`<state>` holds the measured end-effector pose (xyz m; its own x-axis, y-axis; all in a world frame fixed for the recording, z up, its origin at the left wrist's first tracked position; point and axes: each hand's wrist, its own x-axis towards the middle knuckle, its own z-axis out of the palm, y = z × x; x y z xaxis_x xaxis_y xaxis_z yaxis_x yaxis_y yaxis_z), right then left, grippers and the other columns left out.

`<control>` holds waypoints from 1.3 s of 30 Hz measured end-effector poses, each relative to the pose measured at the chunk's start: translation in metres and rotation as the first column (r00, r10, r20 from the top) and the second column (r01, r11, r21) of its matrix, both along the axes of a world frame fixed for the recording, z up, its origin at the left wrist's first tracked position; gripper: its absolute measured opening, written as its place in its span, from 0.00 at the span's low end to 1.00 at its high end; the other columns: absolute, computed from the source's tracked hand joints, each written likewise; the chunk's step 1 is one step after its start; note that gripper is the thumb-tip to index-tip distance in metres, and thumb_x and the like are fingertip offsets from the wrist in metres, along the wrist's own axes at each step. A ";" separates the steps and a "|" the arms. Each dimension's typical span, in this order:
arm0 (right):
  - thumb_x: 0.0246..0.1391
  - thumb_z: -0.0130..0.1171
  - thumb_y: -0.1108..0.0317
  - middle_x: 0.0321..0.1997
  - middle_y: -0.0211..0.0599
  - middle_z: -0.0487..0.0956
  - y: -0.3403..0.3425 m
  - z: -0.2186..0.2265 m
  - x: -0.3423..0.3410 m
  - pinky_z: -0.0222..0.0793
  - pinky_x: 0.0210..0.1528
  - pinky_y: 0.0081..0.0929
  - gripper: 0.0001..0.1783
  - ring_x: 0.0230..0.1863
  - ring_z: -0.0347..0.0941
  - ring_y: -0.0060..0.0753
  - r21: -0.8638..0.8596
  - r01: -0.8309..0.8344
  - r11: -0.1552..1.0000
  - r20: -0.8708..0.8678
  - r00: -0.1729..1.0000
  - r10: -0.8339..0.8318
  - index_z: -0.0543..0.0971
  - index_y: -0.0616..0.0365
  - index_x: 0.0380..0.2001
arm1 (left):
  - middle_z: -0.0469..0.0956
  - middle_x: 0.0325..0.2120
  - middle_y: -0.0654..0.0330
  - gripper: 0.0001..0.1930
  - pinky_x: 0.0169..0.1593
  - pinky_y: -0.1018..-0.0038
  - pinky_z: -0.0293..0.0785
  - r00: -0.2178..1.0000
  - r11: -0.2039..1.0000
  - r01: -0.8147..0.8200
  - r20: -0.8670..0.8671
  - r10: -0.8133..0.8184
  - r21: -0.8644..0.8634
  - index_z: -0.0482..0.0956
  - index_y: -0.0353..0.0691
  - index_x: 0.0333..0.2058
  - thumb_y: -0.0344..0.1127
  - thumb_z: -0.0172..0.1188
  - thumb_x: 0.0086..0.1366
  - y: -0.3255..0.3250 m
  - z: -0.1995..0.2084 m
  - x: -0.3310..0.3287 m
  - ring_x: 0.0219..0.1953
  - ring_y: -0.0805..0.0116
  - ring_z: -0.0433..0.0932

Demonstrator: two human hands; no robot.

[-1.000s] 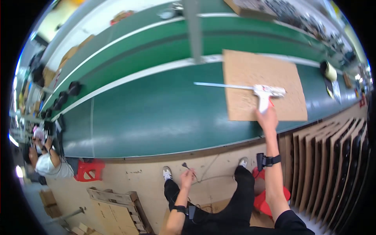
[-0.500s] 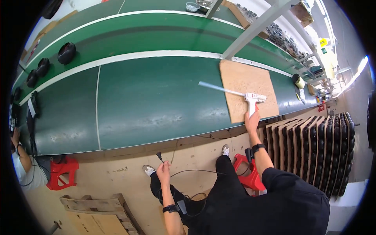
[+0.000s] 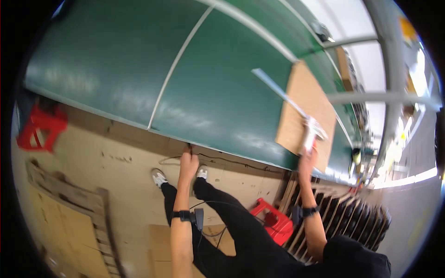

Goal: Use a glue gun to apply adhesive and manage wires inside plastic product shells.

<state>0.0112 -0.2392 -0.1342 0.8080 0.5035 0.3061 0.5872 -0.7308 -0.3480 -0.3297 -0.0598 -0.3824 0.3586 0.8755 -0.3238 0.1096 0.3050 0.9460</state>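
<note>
A white hot glue gun (image 3: 313, 126) with a long, pale glue stick (image 3: 277, 89) out of its back is in my right hand (image 3: 306, 163), which is closed round the handle. It lies over a brown cardboard sheet (image 3: 296, 99) on the green workbench (image 3: 222, 97). Below the bench's front edge, my left hand (image 3: 188, 163) has its fingers closed on a black power plug (image 3: 188, 148), mostly hidden by the fingers and the edge. A dark cable (image 3: 232, 161) runs along under the bench.
A red stool (image 3: 272, 221) stands by my legs, with another red stool (image 3: 42, 127) at far left. Racks of black round parts (image 3: 345, 217) stand at right. A wooden pallet (image 3: 69, 199) lies at lower left. Grey metal posts (image 3: 394, 106) rise behind the bench.
My left hand has moved forward with the plug to the bench's front edge. The view has swung and tilted. My right hand still holds the glue gun over the cardboard.
</note>
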 end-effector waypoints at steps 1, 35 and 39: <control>0.68 0.45 0.57 0.52 0.47 0.72 -0.026 0.005 0.017 0.62 0.61 0.37 0.23 0.55 0.68 0.39 0.060 -0.030 0.998 -0.093 0.995 0.035 0.73 0.67 0.52 | 0.79 0.36 0.38 0.15 0.47 0.54 0.72 0.988 0.978 -0.144 0.069 0.135 0.149 0.72 0.32 0.48 0.38 0.50 0.70 0.014 -0.001 0.034 0.42 0.35 0.77; 0.70 0.41 0.49 0.64 0.41 0.71 -0.139 -0.113 0.242 0.61 0.64 0.36 0.32 0.61 0.67 0.38 0.668 -0.310 0.677 0.494 0.865 -0.091 0.66 0.61 0.65 | 0.84 0.26 0.49 0.14 0.38 0.67 0.80 0.886 0.885 -0.263 0.460 0.063 0.385 0.87 0.36 0.39 0.41 0.62 0.64 0.435 -0.162 0.321 0.27 0.60 0.84; 0.70 0.41 0.49 0.63 0.41 0.71 -0.141 -0.096 0.247 0.62 0.63 0.36 0.31 0.61 0.67 0.38 0.653 -0.308 0.691 0.510 0.854 -0.101 0.66 0.62 0.65 | 0.85 0.30 0.45 0.15 0.42 0.64 0.80 0.894 0.858 -0.281 0.442 0.072 0.430 0.87 0.37 0.38 0.43 0.63 0.63 0.446 -0.146 0.357 0.32 0.55 0.85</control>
